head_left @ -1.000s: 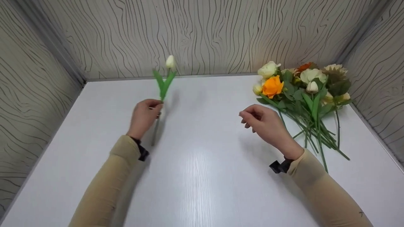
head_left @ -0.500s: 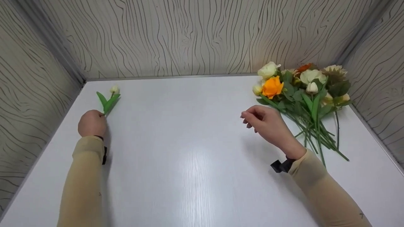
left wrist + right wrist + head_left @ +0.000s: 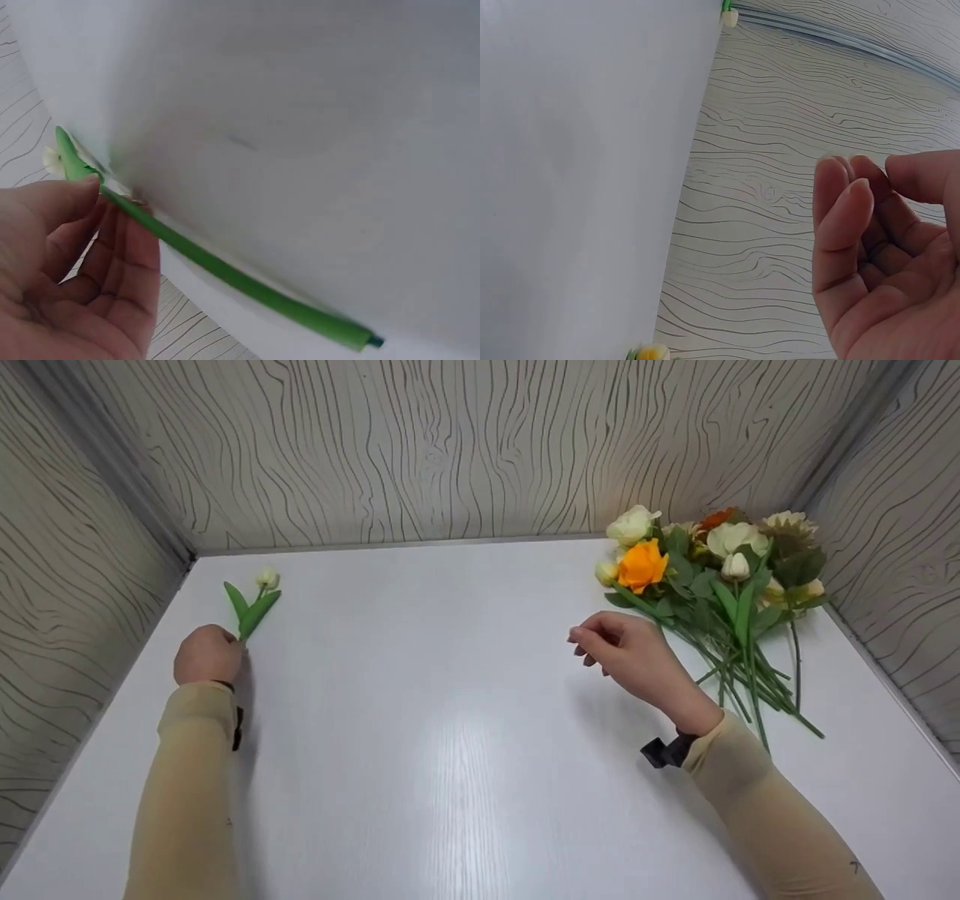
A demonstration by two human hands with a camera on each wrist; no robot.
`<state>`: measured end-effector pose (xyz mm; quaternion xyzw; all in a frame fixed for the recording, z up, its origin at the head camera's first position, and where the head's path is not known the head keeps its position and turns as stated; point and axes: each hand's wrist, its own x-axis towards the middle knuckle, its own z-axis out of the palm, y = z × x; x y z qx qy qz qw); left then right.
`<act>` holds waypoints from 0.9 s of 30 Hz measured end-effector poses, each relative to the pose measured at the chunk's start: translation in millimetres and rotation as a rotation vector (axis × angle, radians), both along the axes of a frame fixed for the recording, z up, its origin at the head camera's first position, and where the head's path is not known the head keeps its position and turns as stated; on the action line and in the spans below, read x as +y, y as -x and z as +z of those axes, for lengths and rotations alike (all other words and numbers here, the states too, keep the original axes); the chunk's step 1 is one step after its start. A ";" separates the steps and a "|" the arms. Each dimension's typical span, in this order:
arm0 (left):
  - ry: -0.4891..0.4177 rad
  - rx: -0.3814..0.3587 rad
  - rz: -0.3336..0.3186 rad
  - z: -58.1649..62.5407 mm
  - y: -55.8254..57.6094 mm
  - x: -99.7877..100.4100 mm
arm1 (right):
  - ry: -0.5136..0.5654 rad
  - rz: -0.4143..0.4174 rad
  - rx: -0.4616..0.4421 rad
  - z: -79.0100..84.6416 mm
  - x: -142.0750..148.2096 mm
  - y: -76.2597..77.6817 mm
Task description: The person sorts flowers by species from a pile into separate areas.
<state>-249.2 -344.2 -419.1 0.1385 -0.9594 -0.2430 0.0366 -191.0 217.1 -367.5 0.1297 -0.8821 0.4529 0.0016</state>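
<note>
At the far left of the table (image 3: 405, 675), my left hand (image 3: 208, 655) pinches a white tulip (image 3: 259, 615) just below its two green leaves. The bloom points toward the back wall, and the hand hides the stem in the head view. From the left wrist, the thumb and fingertips show at the top of the long green stem (image 3: 240, 279), which runs close over the white surface. My right hand (image 3: 628, 660) hovers at the right with loosely curled fingers and nothing in them, just left of a pile of flowers (image 3: 697, 585).
In the pile lie an orange rose (image 3: 642, 566), a second white tulip (image 3: 736, 567), cream blooms and crossing green stems. Wood-grain panels (image 3: 450, 450) wall the table at the back and on both sides.
My left hand has carried the tulip leftward and lowered it to the table's left side, then stayed nearly still over the last half second. The right hand holds its place.
</note>
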 end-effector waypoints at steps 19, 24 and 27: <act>0.088 0.269 -0.596 34.1 -29.9 204.7 | -0.314 -0.248 -0.164 2.0 155.8 13.5; 0.171 0.298 -0.794 34.0 -55.1 267.2 | -0.391 -0.309 -0.187 -0.4 194.5 10.7; 0.180 0.295 -0.878 32.3 -65.8 294.6 | -0.403 -0.320 -0.234 -2.9 204.4 10.4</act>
